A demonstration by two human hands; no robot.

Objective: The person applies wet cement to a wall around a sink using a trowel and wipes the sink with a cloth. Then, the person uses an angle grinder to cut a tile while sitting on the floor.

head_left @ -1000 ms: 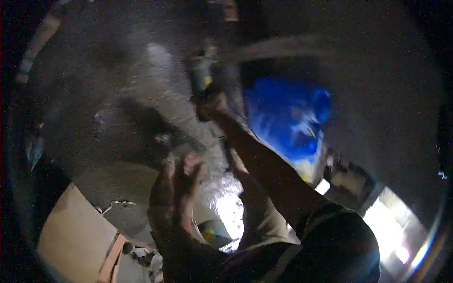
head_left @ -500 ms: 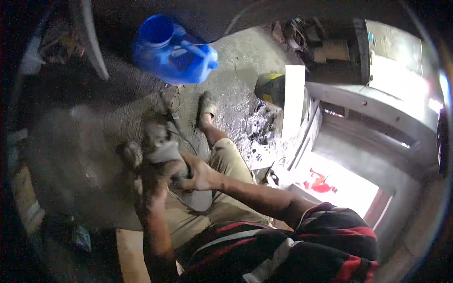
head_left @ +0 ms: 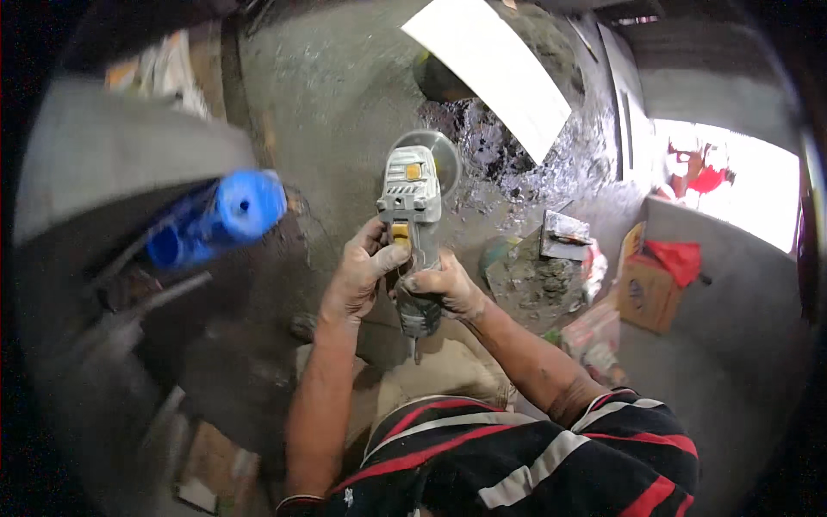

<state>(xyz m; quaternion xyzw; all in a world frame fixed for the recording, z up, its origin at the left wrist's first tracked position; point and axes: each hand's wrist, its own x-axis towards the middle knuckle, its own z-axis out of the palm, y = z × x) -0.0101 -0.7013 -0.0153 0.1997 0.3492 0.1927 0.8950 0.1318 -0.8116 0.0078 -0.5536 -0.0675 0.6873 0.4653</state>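
In front of my body is a dusty grey angle grinder (head_left: pixel 415 194) with yellow buttons. Its disc (head_left: pixel 438 151) points away from me and the cord end faces my lap. My left hand (head_left: pixel 360 274) grips the left side of the body, thumb beside the yellow switch. Closed round the handle lower down is my right hand (head_left: pixel 441 284). Below the tool are my legs in tan trousers (head_left: pixel 439 370).
A white board (head_left: pixel 491 73) lies over a dark bucket (head_left: pixel 441 79) near wet mortar. To the left lies a blue jug (head_left: pixel 245 207). On the right are a mortar-filled tub (head_left: pixel 538 280), a trowel (head_left: pixel 567 234) and a cardboard box (head_left: pixel 648 293); another person (head_left: pixel 698 168) is beyond a bright opening.
My view has swung to the right. The grinder, earlier blurred and low at the left by my foot, is now held up in front of me in both hands, disc outward.
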